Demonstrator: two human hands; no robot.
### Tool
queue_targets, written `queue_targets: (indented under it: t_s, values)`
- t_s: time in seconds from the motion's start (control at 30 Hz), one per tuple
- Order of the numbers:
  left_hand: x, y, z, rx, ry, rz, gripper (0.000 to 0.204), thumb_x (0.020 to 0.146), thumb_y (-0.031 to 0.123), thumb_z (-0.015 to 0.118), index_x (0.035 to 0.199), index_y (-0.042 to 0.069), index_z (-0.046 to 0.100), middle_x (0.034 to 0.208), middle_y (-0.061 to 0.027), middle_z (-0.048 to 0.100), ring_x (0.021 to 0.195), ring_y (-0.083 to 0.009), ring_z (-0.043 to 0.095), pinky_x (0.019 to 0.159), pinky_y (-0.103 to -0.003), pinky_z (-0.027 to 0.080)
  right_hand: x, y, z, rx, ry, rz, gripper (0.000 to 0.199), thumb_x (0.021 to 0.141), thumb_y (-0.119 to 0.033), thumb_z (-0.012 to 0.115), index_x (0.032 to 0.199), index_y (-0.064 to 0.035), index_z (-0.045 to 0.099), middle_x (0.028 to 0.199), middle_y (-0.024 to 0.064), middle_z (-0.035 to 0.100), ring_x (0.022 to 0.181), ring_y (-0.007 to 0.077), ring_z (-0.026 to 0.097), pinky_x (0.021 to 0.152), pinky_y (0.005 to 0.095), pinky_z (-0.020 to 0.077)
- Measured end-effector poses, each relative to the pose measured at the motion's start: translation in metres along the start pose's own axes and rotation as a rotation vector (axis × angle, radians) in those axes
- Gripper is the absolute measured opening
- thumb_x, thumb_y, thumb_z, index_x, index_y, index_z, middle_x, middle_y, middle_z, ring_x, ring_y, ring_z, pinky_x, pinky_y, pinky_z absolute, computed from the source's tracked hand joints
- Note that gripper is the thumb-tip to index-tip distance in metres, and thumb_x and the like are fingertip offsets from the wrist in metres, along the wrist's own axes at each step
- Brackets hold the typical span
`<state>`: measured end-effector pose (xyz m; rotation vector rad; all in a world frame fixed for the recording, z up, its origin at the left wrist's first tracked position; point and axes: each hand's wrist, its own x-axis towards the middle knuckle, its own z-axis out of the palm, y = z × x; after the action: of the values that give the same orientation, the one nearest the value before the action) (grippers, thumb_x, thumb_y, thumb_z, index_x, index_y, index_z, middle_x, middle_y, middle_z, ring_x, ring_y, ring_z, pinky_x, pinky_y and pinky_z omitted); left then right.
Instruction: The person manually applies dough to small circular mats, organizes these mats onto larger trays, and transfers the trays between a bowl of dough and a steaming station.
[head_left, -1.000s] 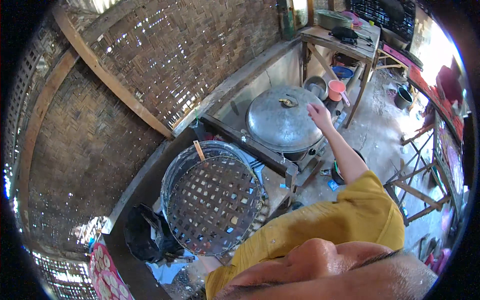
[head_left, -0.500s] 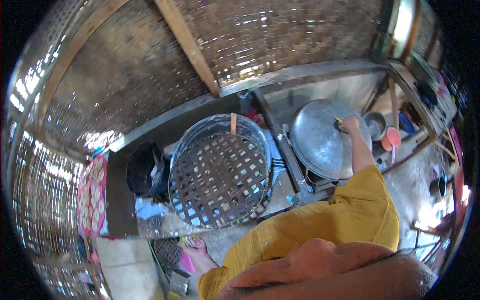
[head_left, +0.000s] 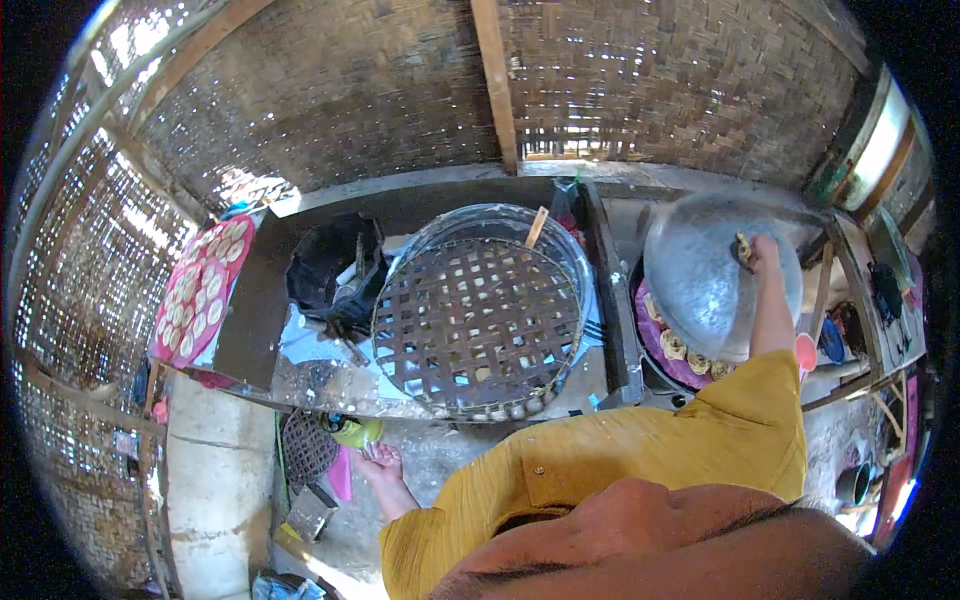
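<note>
Already the right hand [head_left: 762,252] grips the knob of the domed metal lid [head_left: 715,275], tilted up off the pastries [head_left: 680,347] below it — not yet set aside — while the left hand [head_left: 378,462] hangs open, empty.

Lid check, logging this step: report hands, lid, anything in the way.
Right hand grips knob of metal lid, tilted up off round cakes. Left hand open, low, empty. Woven tray beside, apart.

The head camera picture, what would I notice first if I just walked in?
Probably the big shiny metal lid at the right, tipped up by the right hand on its knob, with round rolled snacks showing on a pink cloth beneath. Then the large woven bamboo tray in the middle. The left hand hangs empty, lower down.
</note>
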<state>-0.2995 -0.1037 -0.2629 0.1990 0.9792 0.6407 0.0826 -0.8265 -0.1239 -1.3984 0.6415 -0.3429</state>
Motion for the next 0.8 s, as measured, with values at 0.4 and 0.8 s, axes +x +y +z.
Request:
queue_targets:
  t_s: [0.4,0.8]
  values:
    - [0.034,0.022,-0.098,-0.072,0.182,0.04,0.035,0.076,0.044,0.047,0.098,0.017,0.044,0.088,0.0009,0.044,0.067,-0.0113,0.041,0.055,-0.025,0.037,0.023,-0.104,0.125,0.161,-0.179,-0.039,0.019,0.074,-0.018,0.049,0.057,-0.0115,0.042,0.049,0.0018,0.04,0.037,0.0137,0.039,0.033,0.0296,0.0316]
    - [0.012,0.028,-0.171,-0.154,0.425,0.171,0.038,0.074,0.044,0.05,0.1,0.017,0.046,0.087,0.0011,0.047,0.074,-0.0125,0.043,0.07,-0.029,0.038,0.002,-0.038,0.293,0.043,-0.328,0.074,0.017,0.075,-0.021,0.05,0.062,-0.0112,0.045,0.049,0.001,0.04,0.038,0.0133,0.038,0.032,0.0284,0.0311]
